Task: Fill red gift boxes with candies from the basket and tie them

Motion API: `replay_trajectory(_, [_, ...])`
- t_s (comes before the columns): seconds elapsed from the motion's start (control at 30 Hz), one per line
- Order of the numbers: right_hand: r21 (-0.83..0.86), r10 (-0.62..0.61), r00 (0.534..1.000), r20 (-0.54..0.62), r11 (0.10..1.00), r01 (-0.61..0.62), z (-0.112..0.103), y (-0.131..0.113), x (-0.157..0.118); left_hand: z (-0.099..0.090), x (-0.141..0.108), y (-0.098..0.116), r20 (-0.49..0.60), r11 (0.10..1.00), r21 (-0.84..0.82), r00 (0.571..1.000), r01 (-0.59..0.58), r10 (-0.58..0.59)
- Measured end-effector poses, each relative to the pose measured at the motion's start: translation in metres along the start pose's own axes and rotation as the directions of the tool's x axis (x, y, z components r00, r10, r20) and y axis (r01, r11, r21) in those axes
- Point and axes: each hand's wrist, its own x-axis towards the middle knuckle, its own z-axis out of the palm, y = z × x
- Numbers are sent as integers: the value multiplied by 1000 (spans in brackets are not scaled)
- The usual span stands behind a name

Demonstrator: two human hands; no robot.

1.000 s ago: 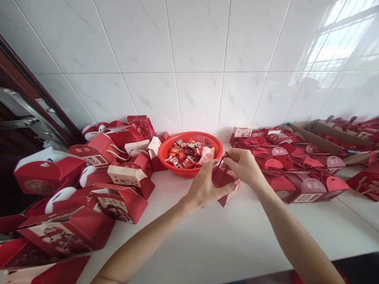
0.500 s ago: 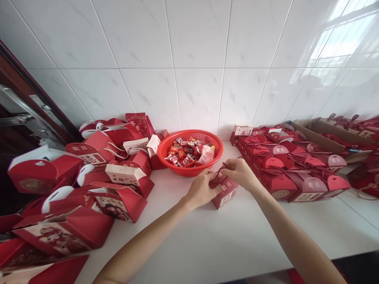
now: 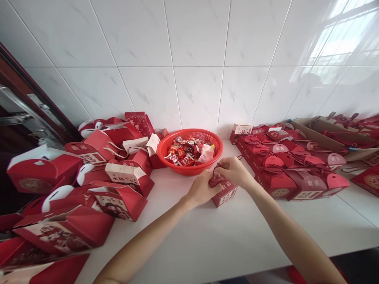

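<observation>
- White tabletop [image 3: 183, 236] against a tiled wall [image 3: 198, 96].
- Small red box [image 3: 225, 196] stands on it, near the basket [image 3: 189, 170].
- Left hand [image 3: 201, 189] grips the box's top; right hand [image 3: 236, 172] pinches its cord [image 3: 218, 164].

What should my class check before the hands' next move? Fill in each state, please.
1. Small dark-red cardboard box resting on the white tabletop: ok.
2. Left hand holding the box near its top: ok.
3. Right hand pinching the thin dark-red cord: ok.
4. Cord drawn tight: cannot tell; fingers partly cover it.
5. Box contents: cannot tell; hidden from view.
6. Round red plastic basket upright, holding wrapped sweets: ok.
</observation>
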Motion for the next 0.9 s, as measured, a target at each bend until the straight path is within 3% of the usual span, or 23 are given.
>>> replay_trajectory(0.13, [268,30,998,51,962,-43,-7,-6,-3,-5,2,0,-26,980,-133,989,-146,143])
replay_trajectory(0.23, [348,31,998,62,936,-50,-12,-10,-4,-10,5,4,-24,966,-170,981,-194,193])
replay_trajectory(0.47, [280,10,999,-39,960,1,-18,-16,-3,-13,2,14,-38,963,-183,980,-197,193])
replay_trajectory(0.6, [235,-8,1000,-23,972,13,-16,-15,-2,-6,-1,8,-37,975,-161,988,-152,148])
replay_trajectory(0.67, [160,2,1000,-5,987,-2,-14,-12,-2,-4,0,4,-19,986,-123,994,-112,111])
replay_trajectory(0.77, [-143,-11,1000,-11,990,9,-12,-8,-2,-3,4,-1,33,995,-69,996,-78,80])
replay_trajectory(0.9, [-581,-55,991,-122,814,-27,-9,-11,-2,-3,6,0,63,998,-36,997,-49,51])
